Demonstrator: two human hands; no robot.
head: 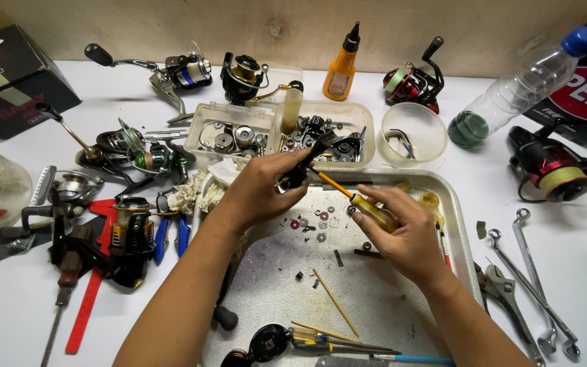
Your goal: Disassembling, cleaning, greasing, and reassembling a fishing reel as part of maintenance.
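Crowded tray (443,197): left hand (256,190) holds reel part (307,160), right hand (405,234) screwdriver (358,202).

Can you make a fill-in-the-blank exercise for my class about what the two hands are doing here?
1. The right hand holds a ____ with a yellow handle.
2. The left hand grips a black reel part above the metal ____.
3. The orange bottle has a ____ cap.

Missing words: screwdriver; tray; black

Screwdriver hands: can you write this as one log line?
left hand: holds black reel part | right hand: holds yellow screwdriver, tip at part | over metal tray
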